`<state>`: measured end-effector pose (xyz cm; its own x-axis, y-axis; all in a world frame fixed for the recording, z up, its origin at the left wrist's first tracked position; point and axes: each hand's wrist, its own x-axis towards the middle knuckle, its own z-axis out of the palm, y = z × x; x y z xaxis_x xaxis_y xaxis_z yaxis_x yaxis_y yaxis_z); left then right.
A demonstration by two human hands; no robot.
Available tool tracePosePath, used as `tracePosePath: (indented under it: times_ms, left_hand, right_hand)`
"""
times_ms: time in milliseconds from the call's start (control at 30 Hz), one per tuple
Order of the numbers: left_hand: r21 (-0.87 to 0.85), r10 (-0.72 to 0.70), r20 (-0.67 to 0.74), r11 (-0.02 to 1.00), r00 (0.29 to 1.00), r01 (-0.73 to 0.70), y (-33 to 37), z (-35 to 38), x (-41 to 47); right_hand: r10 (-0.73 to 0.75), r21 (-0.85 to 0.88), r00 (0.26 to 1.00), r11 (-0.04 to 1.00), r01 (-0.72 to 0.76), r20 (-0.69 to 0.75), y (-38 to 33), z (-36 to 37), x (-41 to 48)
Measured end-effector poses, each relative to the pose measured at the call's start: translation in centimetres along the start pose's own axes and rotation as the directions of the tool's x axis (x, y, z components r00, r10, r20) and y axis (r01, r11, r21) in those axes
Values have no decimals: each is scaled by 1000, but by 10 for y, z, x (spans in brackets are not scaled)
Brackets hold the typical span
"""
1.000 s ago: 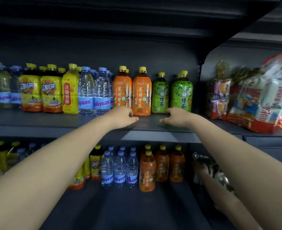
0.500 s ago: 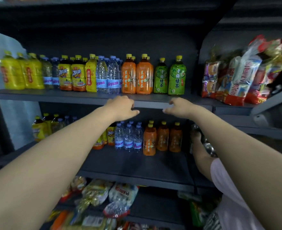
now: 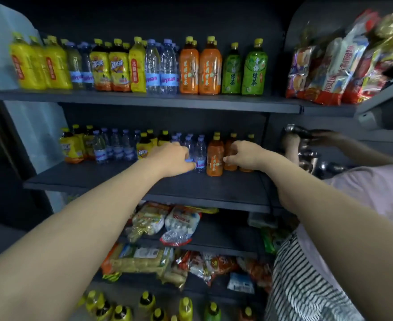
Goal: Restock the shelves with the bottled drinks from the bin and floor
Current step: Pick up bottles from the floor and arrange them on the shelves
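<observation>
Orange tea (image 3: pixel 215 158) and water stand sorted by kind on the middle shelf (image 3: pixel 121 181). Left hand (image 3: pixel 172 158) curls round a water bottle (image 3: pixel 189 145), probably squaring its row; right hand (image 3: pixel 244 156) curls beside the tea, grip unclear

You have one view: a wide-angle camera on your head, facing forward and slightly down, close to the middle shelf (image 3: pixel 121 179) at frame centre. Your left hand (image 3: pixel 172 158) and right hand (image 3: pixel 244 154) appear mid-frame.
</observation>
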<state>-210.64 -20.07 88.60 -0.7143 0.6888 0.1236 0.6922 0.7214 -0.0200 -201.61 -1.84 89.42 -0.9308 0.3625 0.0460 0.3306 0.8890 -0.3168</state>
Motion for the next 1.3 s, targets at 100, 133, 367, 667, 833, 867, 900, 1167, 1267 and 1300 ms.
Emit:
tracePosePath:
  times_ms: [100, 133, 367, 667, 833, 867, 900, 1167, 1267, 1300]
  left_hand:
    - [-7, -7, 34, 1000, 999, 7, -11, 32, -25]
    - [-19, -10, 48, 1000, 999, 11, -14, 41, -33]
    - [-39, 7, 166, 999, 986, 0, -23, 108, -63]
    - [-109, 29, 245, 994, 969, -2, -9, 211, -53]
    - [-138, 23, 366, 990, 930, 30, 9, 283, -37]
    - [-145, 25, 378, 989, 925, 33, 14, 298, -34]
    - [-154, 26, 383, 987, 924, 36, 18, 312, -31]
    - [-181, 45, 456, 983, 889, 43, 43, 428, -13]
    - [-204, 54, 476, 978, 878, 50, 50, 469, -8]
    - [-212, 61, 487, 976, 871, 50, 52, 482, -7]
  right_hand:
    - [5, -6, 998, 1000, -4, 58, -7, 38, -16]
    - [4, -13, 997, 1000, -3, 74, -8, 50, -21]
    - [46, -49, 978, 998, -37, 202, 3, 126, -35]
    - [103, -48, 930, 995, -92, 354, 58, 229, -26]
    - [133, -43, 891, 991, -127, 435, 101, 289, -11]
    - [142, -41, 878, 989, -139, 457, 111, 302, -9]
    - [146, -39, 869, 989, -145, 472, 121, 314, -5]
    - [209, -13, 845, 972, -233, 492, 196, 420, 3]
    - [252, -87, 817, 966, -244, 518, 223, 460, 5]
    - [264, -118, 807, 964, -238, 529, 231, 473, 4]
